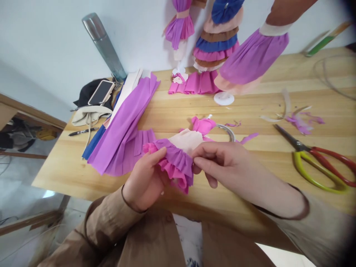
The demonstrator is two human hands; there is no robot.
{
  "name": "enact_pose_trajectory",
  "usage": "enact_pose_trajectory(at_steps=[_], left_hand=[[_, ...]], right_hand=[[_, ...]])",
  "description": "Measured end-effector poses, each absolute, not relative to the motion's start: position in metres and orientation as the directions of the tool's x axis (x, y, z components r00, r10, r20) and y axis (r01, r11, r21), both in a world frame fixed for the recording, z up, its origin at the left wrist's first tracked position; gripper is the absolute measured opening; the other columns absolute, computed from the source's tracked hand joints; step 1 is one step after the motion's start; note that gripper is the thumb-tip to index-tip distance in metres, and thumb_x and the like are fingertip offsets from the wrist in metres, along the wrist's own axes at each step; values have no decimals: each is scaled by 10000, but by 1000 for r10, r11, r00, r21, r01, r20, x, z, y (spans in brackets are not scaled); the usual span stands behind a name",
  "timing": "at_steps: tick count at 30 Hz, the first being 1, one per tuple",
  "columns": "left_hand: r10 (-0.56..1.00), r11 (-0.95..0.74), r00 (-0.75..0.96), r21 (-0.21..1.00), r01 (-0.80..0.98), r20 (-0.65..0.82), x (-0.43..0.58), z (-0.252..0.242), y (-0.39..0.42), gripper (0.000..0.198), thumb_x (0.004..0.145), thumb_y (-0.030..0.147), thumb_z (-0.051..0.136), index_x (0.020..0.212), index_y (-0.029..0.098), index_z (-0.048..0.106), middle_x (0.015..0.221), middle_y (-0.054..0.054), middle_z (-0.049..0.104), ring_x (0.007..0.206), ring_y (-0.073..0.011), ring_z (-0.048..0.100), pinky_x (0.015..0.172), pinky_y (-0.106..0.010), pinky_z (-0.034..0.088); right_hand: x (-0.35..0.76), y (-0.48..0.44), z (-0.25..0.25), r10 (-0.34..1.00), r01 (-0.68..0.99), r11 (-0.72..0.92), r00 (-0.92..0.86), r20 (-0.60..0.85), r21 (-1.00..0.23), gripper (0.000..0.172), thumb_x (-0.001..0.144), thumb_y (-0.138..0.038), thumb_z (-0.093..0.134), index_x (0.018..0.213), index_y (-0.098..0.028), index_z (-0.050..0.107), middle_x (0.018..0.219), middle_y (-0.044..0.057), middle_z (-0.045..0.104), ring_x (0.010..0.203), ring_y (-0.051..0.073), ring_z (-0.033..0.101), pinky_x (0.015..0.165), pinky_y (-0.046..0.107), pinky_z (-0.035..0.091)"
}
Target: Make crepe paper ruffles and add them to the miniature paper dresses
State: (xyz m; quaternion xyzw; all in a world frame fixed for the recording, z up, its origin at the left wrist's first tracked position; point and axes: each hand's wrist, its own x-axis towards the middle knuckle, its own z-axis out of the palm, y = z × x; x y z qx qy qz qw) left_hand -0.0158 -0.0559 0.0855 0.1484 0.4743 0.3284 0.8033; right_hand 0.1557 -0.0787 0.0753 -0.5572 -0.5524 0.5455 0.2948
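Observation:
A small paper dress (186,140) with a pink top, cream middle and ruffled purple and pink tiers is held above the table's front part. My left hand (147,176) grips its ruffled hem from the left, thumb on top and the other fingers underneath. At the right edge of the purple ruffle, my right hand (219,159) pinches the paper between thumb and forefinger. Just behind the dress, a roll of tape (226,131) lies partly hidden. Purple pleated paper sheets (124,126) lie to the left of my left hand.
Scissors (302,146) with red and yellow handles lie at the right, near paper scraps (302,120). Finished paper dresses (217,40) stand along the wall. A bottle (104,46), a phone (101,92) and a pen (83,131) are at the left.

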Motion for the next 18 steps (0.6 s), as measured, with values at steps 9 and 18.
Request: enact_pose_trajectory(at_steps=[9,18], left_hand=[[570,798,330,411,-441,-752,-16,80,-47,356,1009,202,331,910,97,657,751,-67,664,610,-140,619,680,-293,508],[570,784,366,354,-510,-736,-16,78,-43,404,1021,250,324,1212,66,628,934,-117,734,872,-196,711,955,-364,519]], right_hand=[[168,-82,58,986,551,128,-162,45,-825,171,841,-210,538,709,-182,642,584,-1,631,474,106,540,447,235,401],[166,-81,44,811,688,556,-324,487,-467,201,948,-113,496,1075,-160,645,968,89,684,864,189,684,699,302,541]])
